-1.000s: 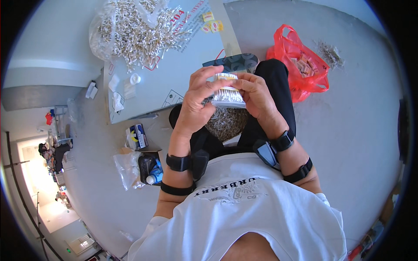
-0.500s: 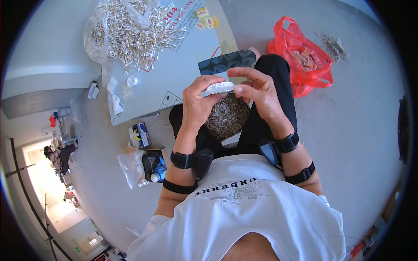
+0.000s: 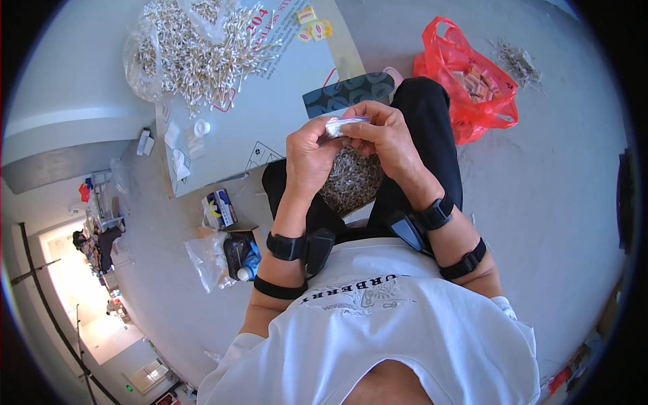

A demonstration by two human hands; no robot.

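Observation:
Both hands are closed on a small clear plastic bag [image 3: 347, 122] with white contents, held above my lap. My left hand [image 3: 308, 156] grips its left end between thumb and fingers. At the other end, my right hand [image 3: 393, 140] pinches the film near the upper edge. What lies deeper in the bag is hidden by fingers. Just below, between my thighs, sits a container packed with loose cotton swabs [image 3: 352, 178].
A large heap of cotton swabs [image 3: 202, 50] in clear plastic lies on the table board [image 3: 236, 128], near small yellow-and-white packets [image 3: 315, 30]. A red plastic bag [image 3: 466, 81] holding small packs stands on the floor at right. A carton [image 3: 243, 253] with a blue bottle is at left.
My right hand has moved in and pinched the clear film at the right end. The white tips that showed openly between the hands are now mostly covered by film and fingers.

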